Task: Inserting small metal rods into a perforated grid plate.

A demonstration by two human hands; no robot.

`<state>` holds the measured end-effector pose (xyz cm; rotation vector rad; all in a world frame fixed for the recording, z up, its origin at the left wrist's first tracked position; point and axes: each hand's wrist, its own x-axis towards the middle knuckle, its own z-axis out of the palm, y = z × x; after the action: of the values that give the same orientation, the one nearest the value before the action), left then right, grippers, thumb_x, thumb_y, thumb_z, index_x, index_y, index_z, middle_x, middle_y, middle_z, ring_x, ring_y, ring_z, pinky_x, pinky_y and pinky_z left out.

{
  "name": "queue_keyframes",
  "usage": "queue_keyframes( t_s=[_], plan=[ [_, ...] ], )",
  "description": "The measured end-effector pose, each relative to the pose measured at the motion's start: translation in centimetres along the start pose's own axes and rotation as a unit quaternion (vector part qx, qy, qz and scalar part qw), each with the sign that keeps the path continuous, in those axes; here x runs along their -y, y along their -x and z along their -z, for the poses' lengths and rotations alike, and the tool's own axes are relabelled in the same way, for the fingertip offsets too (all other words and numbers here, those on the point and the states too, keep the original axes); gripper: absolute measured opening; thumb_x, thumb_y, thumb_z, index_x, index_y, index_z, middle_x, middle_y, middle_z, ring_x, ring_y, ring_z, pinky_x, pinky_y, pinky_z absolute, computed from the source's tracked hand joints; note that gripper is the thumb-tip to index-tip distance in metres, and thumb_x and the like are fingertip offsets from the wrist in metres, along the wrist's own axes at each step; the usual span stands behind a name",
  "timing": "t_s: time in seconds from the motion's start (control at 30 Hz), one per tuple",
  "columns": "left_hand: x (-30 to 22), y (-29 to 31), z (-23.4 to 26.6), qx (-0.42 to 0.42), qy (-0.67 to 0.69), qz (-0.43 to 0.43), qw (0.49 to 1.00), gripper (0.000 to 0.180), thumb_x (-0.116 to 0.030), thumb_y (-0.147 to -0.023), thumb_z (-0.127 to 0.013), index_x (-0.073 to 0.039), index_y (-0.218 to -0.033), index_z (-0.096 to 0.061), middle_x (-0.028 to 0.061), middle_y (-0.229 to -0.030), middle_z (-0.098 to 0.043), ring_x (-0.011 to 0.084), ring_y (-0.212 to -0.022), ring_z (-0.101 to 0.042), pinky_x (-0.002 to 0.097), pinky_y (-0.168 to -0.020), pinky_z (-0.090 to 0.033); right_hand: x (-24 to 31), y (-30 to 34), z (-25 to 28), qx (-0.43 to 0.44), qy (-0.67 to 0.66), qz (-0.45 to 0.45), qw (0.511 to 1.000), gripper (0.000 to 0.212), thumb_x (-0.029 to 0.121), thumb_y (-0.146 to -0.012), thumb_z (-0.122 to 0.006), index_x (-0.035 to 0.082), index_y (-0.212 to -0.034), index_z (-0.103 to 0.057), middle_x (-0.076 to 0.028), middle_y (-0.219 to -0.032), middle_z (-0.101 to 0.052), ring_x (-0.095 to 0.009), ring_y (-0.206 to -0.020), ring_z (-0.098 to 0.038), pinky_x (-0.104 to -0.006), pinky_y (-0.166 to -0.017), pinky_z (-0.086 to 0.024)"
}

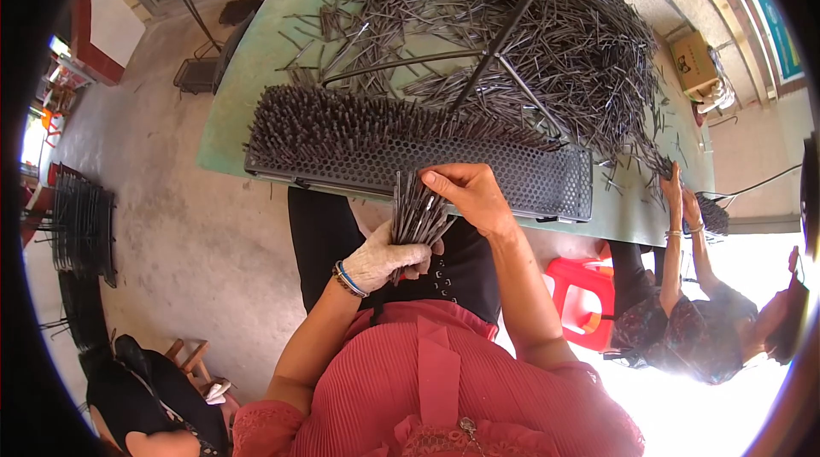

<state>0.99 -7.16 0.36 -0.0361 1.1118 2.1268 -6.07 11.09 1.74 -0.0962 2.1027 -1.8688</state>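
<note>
My left hand [382,260], in a whitish glove with bracelets at the wrist, grips a bundle of thin dark sticks [416,213] standing roughly upright. My bare right hand [470,196] is at the top of the bundle, its thumb and curled fingers closed on the stick ends; the fingertips are partly hidden. Just beyond my hands lies a long black perforated tray [512,177] on the table's near edge. Sticks stand packed upright [320,128] in its left part and along its back, while the holes at the front and right show bare.
A large loose heap of sticks [555,47] covers much of the green table [235,115]. A thin metal stand [487,55] rises over the tray. At right, a co-worker's hands [679,201] handle sticks beside a red stool [582,299]. Another person [154,389] sits at lower left.
</note>
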Motion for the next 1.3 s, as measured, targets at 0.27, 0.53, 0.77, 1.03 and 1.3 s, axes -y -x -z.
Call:
queue_keyframes(
  t_s=[0.27,0.53,0.77,1.03,1.3],
  plan=[
    [1.0,-0.4,0.8,0.0,-0.006,0.017,1.0,0.031,-0.013,-0.083,-0.064,-0.002,-0.111,-0.057,0.0062,-0.095,-0.062,0.0102,-0.067,-0.055,0.0228,-0.053,-0.043,1.3,-0.8,1.9,-0.097,-0.046,0.059,0.992,0.025,0.02,-0.092,-0.066,-0.003,-0.098,-0.072,-0.007,-0.086,-0.072,-0.007,-0.072,-0.058,-0.0222,-0.067,-0.046],
    [1.4,-1.0,0.5,-0.039,0.046,0.024,0.998,0.027,-0.009,-0.084,-0.063,0.0,-0.11,-0.058,0.0072,-0.097,-0.064,0.0127,-0.076,-0.061,0.0258,-0.064,-0.053,1.2,-4.7,2.6,-0.244,0.01,0.203,0.948,0.021,0.014,-0.09,-0.069,-0.003,-0.102,-0.071,-0.004,-0.085,-0.071,-0.006,-0.072,-0.058,-0.0209,-0.067,-0.048],
    [1.2,-0.7,-0.2,-0.055,0.063,0.014,0.996,0.024,-0.008,-0.087,-0.062,0.0,-0.109,-0.058,0.0075,-0.096,-0.064,0.0138,-0.08,-0.063,0.0265,-0.068,-0.054,1.3,-4.0,1.4,-0.274,0.183,0.256,0.909,0.02,0.013,-0.089,-0.07,-0.002,-0.102,-0.071,-0.007,-0.09,-0.072,-0.008,-0.079,-0.063,-0.0214,-0.072,-0.05],
    [1.3,-0.9,0.0,-0.066,0.069,0.029,0.995,0.023,-0.009,-0.087,-0.063,0.0,-0.108,-0.058,0.0076,-0.096,-0.065,0.0139,-0.079,-0.063,0.0261,-0.067,-0.055,0.7,-4.6,1.2,-0.299,0.094,0.225,0.922,0.016,0.012,-0.087,-0.071,-0.001,-0.098,-0.072,-0.009,-0.084,-0.071,-0.012,-0.07,-0.063,-0.0249,-0.066,-0.049],
    [1.0,-0.6,-0.4,-0.089,0.085,0.016,0.992,0.027,-0.012,-0.086,-0.065,0.004,-0.107,-0.06,0.0109,-0.092,-0.067,0.0155,-0.075,-0.064,0.0262,-0.066,-0.053,0.2,-4.6,0.8,-0.298,0.122,0.223,0.92,0.019,0.012,-0.088,-0.07,-0.002,-0.101,-0.071,-0.007,-0.089,-0.073,-0.008,-0.081,-0.064,-0.022,-0.074,-0.05]
  ],
)
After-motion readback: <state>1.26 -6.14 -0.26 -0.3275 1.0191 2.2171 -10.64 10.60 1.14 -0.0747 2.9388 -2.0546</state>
